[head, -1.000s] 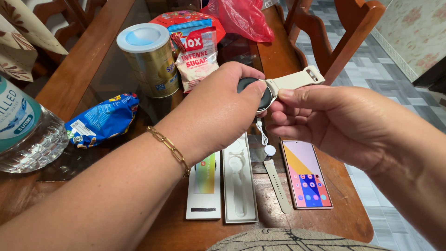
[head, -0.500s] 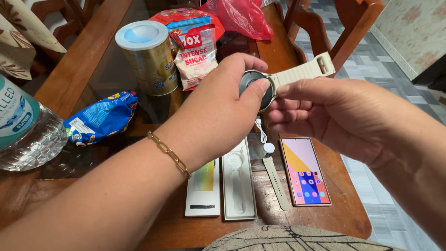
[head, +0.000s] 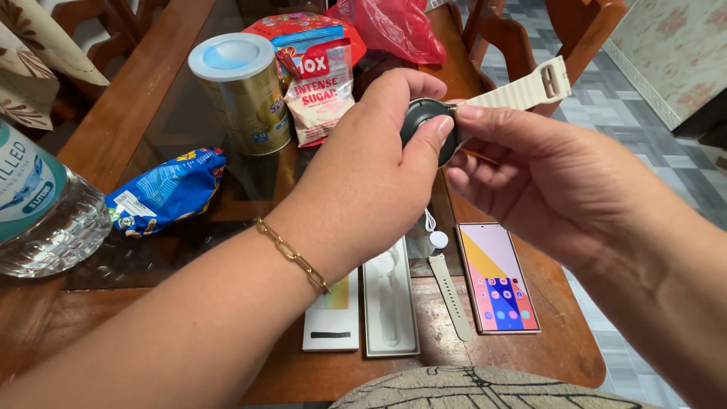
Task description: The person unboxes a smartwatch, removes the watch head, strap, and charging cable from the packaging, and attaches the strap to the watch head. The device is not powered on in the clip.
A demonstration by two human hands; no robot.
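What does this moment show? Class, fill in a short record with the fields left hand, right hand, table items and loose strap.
left hand: left hand grips the round dark watch body
right hand: right hand pinches the watch at its cream strap
table items: phone, open white box, gold tin, blue snack bag, water bottle
loose strap: second strap piece lies beside the phone

A home dining room: wooden table (head: pixel 98 136), chairs (head: pixel 530 30), snack packets (head: pixel 163 189).
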